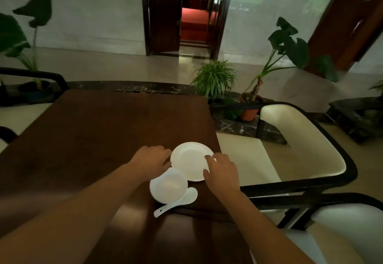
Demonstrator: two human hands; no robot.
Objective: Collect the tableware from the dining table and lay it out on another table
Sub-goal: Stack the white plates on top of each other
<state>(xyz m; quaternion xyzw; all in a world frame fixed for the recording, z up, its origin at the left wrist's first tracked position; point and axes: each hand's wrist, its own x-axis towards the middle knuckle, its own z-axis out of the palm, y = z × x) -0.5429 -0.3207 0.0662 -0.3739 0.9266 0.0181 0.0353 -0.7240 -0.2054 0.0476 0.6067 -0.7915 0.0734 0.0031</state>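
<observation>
A white plate (pixel 189 160) lies near the right edge of a dark wooden table (pixel 93 135). Just in front of it stands a small white bowl (pixel 169 186), and a white spoon (pixel 176 202) lies against the bowl's near side with its handle pointing left and toward me. My left hand (pixel 150 161) rests at the plate's left rim, fingers curled, touching both plate and bowl rim. My right hand (pixel 221 170) holds the plate's right rim, with the thumb and a finger on top of it.
A cream armchair with a black frame (pixel 300 150) stands right of the table, another (pixel 352 232) at the near right. Potted plants (pixel 215 77) sit beyond the table's far right corner. A dark chair frame (pixel 41 77) is at the far left. An open doorway lies ahead.
</observation>
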